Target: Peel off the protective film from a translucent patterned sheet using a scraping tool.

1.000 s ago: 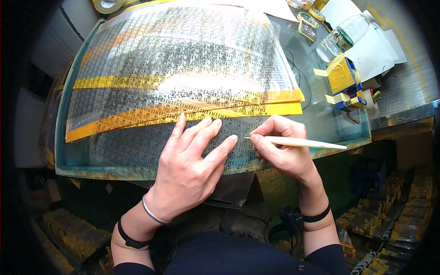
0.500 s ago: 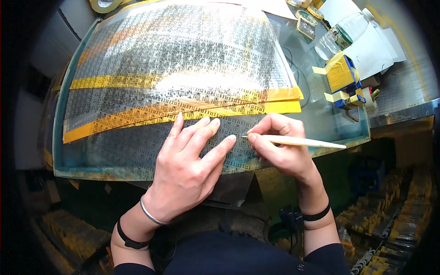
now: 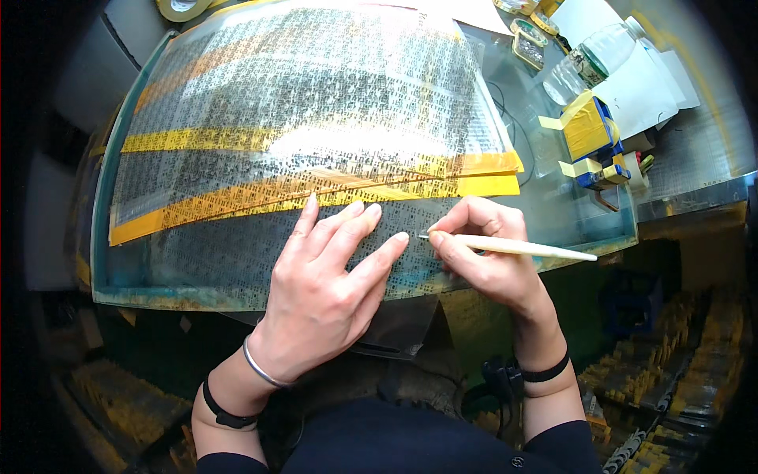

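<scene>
- The pale pen-like tool (image 3: 541, 249) is pinched near its tip by the right hand (image 3: 496, 270), likely for fine control.
- Its tip points at the patterned film (image 3: 209, 265); contact is too small to tell.
- The left hand (image 3: 328, 276), gripping nothing, spreads across the film, presumably steadying it.
- Rightward, glass table (image 3: 572, 225) leaves elbow room before the tape dispenser (image 3: 588, 141).

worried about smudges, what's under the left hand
Dark-patterned sheet shows beside the left hand and between its spread fingers; whatever lies directly beneath the palm is covered.
</scene>
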`<action>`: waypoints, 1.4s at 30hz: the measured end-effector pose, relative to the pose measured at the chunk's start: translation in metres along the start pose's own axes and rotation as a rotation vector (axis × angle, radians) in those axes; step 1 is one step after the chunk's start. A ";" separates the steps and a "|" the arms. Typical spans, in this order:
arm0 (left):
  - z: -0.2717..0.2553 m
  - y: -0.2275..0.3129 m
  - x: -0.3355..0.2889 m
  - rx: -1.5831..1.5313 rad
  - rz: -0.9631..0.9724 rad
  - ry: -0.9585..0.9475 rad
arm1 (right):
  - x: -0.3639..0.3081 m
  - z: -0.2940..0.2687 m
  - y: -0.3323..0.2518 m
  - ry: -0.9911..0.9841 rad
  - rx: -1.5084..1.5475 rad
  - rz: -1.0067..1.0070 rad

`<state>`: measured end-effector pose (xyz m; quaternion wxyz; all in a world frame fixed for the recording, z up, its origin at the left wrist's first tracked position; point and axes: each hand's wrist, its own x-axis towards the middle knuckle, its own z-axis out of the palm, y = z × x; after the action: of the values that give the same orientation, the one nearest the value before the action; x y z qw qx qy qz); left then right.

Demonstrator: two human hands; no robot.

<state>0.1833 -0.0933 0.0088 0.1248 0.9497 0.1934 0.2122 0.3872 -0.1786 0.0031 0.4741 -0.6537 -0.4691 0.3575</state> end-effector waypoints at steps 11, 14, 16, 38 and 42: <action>0.000 0.000 0.000 -0.018 -0.003 0.004 | -0.002 0.001 0.001 0.035 0.020 -0.031; 0.000 0.000 0.001 -0.014 0.001 0.004 | -0.001 0.002 0.001 0.032 0.008 -0.023; -0.001 -0.001 0.000 -0.012 0.002 -0.004 | -0.002 0.000 0.000 0.017 -0.008 0.000; -0.002 0.001 0.002 -0.022 -0.001 0.008 | -0.002 0.000 -0.002 0.003 0.026 -0.001; -0.002 0.001 0.001 -0.034 -0.007 -0.001 | -0.003 -0.004 -0.004 -0.029 -0.012 0.011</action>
<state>0.1832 -0.0932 0.0114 0.1417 0.9469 0.1928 0.2148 0.3890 -0.1827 0.0084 0.4614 -0.6539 -0.4743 0.3668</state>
